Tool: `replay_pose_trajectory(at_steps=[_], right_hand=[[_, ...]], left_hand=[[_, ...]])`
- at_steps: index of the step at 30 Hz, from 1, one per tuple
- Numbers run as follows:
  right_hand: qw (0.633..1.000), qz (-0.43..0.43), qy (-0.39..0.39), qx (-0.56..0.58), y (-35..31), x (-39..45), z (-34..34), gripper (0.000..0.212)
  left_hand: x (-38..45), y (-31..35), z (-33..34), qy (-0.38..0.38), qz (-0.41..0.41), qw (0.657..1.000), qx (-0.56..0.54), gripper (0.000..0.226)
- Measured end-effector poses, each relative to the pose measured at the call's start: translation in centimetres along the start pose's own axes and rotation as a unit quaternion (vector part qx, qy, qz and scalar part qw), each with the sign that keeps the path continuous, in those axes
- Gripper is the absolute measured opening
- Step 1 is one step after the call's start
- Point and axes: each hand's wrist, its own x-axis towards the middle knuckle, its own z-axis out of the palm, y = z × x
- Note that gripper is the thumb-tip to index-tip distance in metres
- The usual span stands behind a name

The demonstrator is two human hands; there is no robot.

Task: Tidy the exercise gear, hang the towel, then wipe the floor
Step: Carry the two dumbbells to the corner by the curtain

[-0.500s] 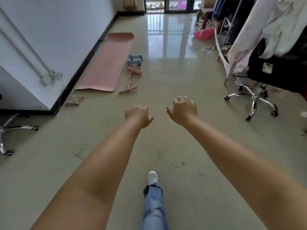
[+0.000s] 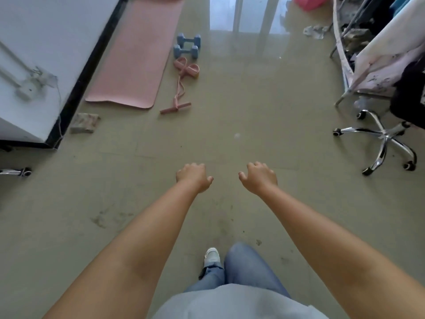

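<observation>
Flat pink mat, two blue dumbbells beside it

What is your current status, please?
Left hand and right hand empty, loosely curled. Mat, dumbbells, pull rope untouched ahead. Floor between bare.

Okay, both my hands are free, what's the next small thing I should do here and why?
Probably step forward toward the dumbbells and pull rope beside the pink mat. The left hand and right hand hold nothing, and the gear lies on the floor well ahead, beyond reach.
</observation>
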Motion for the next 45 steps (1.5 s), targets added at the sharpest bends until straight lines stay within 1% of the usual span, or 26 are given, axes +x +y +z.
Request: replay_pose_trajectory(at_steps=[4, 8, 11, 16, 19, 23, 28, 34, 37, 42, 45], right_hand=[[1.0, 0.005, -0.007, -0.002, -0.2, 8.1, -3.6, 0.047], [1.0, -0.007, 0.005, 0.001, -0.7, 18.0, -8.3, 0.047], [0.999, -0.026, 0.019, 0.003, -1.1, 25.7, -12.6, 0.047], [0.999, -0.041, 0.026, -0.003, -1.8, 37.8, -20.9, 0.048], [0.998, -0.053, 0.024, -0.024, -2.9, 44.1, -24.8, 0.049], [0.996, -0.077, 0.022, -0.034, -4.8, 53.4, -29.3, 0.048], [0.995, -0.087, 0.037, -0.042, -8.1, 67.1, -36.1, 0.048], [0.996, -0.078, 0.018, -0.03, -11.8, 80.5, -44.6, 0.049], [0.995, -0.089, 0.02, -0.039, -13.2, 86.8, -48.9, 0.049], [0.992, -0.113, 0.018, -0.054, -14.9, 98.3, -53.1, 0.047], [0.986, -0.148, 0.006, -0.073, -16.4, 106.5, -55.4, 0.046]], left_hand=[[7.1, 0.0, -5.2, 0.004, -0.014, 1.0, 0.011, 0.053], [15.7, 0.6, -11.2, 0.021, -0.035, 0.999, 0.001, 0.053], [22.3, 1.6, -16.4, 0.039, -0.051, 0.998, -0.008, 0.052], [32.3, 3.5, -25.0, 0.043, -0.065, 0.997, -0.016, 0.053], [37.5, 3.8, -29.3, 0.062, -0.085, 0.994, -0.024, 0.056], [46.0, 3.7, -34.8, 0.059, -0.116, 0.991, -0.029, 0.054], [58.8, 3.2, -43.1, 0.069, -0.113, 0.99, -0.049, 0.053], [71.8, 2.7, -53.8, 0.038, -0.106, 0.992, -0.057, 0.061], [77.5, 2.5, -58.5, 0.035, -0.105, 0.992, -0.061, 0.057], [87.3, 2.3, -63.5, 0.008, -0.132, 0.989, -0.066, 0.053], [93.8, 2.4, -66.4, 0.001, -0.176, 0.979, -0.098, 0.055]])
